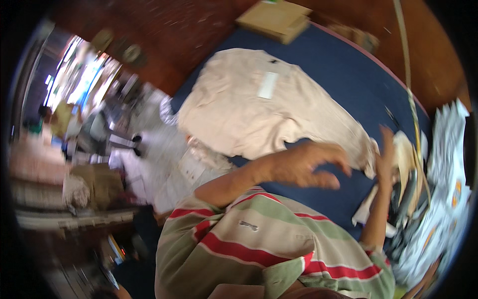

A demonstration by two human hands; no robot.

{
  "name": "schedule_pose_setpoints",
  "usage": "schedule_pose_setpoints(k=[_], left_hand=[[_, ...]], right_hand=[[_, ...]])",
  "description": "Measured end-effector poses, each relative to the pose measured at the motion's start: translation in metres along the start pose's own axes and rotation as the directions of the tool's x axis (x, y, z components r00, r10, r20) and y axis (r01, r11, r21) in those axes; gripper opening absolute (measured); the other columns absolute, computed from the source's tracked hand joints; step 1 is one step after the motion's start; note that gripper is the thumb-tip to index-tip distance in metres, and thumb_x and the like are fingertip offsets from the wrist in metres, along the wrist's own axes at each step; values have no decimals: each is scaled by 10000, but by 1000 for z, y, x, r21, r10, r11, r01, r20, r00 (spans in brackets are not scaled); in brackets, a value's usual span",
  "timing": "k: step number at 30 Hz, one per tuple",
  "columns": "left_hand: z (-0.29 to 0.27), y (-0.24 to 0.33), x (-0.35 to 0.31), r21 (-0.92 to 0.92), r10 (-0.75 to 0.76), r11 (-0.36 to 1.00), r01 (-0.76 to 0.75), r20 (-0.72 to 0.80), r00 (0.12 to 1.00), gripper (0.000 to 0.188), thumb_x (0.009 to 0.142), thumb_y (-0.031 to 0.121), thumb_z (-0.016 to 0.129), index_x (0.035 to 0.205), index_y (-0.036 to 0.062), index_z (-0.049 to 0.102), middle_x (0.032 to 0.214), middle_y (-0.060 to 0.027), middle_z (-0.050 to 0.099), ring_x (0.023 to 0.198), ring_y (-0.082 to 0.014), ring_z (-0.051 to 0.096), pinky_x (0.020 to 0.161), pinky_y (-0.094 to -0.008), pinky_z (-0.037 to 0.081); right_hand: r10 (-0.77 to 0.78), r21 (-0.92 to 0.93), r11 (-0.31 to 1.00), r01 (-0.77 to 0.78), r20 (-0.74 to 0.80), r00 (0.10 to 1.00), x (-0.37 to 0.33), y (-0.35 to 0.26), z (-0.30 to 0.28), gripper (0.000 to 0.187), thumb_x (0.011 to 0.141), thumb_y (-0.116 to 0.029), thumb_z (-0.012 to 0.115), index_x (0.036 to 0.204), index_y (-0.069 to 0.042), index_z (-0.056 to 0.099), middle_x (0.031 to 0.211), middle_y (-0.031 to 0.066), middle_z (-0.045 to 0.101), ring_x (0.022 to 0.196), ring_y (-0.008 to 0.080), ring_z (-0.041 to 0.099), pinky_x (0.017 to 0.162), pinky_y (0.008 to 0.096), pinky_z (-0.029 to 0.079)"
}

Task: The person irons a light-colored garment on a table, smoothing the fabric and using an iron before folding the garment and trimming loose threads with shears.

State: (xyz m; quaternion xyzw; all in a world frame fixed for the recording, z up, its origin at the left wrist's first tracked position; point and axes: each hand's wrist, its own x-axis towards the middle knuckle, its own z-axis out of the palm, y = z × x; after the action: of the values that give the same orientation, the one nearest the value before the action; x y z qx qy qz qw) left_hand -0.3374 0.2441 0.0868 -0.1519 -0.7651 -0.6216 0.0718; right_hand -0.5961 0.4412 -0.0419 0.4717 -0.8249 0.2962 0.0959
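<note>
A beige long-sleeved garment (234,104) lies spread on a dark blue tabletop (343,70). A white paper tag (268,85) rests on it, near a small dark mark at the neck end. My left hand (311,164) hovers over the near side of the table, below the sleeve, its fingers curved and apart from the thumb with nothing between them. Close to the cuff end of the sleeve, my right hand (385,157) is raised with its fingers stretched out. I cannot tell whether it touches the cuff.
A flat cardboard box (273,20) sits at the table's far edge. A yellowish cord or tape (409,74) hangs at the right. Beside it are light blue folded garments (445,149) and a pile of mixed cloth (406,174). A blurred thin dark tool (392,115) lies nearby.
</note>
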Motion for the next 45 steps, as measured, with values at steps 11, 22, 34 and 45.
schedule_pose_setpoints(k=[11,22,34,45], left_hand=[[50,117,-7,-819,488,466,-334,-76,869,868,818,718,312,1292,-2,415,1176,-159,518,1058,-229,532,830,-357,425],[55,87,-20,-852,521,524,-2,318,792,854,830,705,310,1291,-5,417,1191,-176,523,1085,-246,529,857,-370,427],[-92,-209,30,711,-100,641,290,-297,950,308,833,116,504,1128,77,582,1146,-120,598,1038,-277,575,888,-397,436],[-176,-313,50,899,-278,281,337,-259,925,535,876,298,387,1401,222,311,1481,-3,253,1366,-211,214,1022,-570,186]], right_hand=[[473,-344,841,-417,97,876,-87,107,-106,704,806,-238,608,1382,0,282,1387,244,336,1291,373,315,1063,400,254],[772,150,598,-787,156,616,-95,56,-118,522,698,-131,613,1176,14,463,865,107,583,789,232,567,612,345,469],[502,-87,855,-511,380,777,36,-93,8,622,686,-174,645,1230,11,407,1001,303,586,948,421,580,820,447,452],[419,-30,904,-427,261,870,167,-106,128,449,689,-203,657,1028,36,484,951,288,599,947,430,567,804,455,455]])
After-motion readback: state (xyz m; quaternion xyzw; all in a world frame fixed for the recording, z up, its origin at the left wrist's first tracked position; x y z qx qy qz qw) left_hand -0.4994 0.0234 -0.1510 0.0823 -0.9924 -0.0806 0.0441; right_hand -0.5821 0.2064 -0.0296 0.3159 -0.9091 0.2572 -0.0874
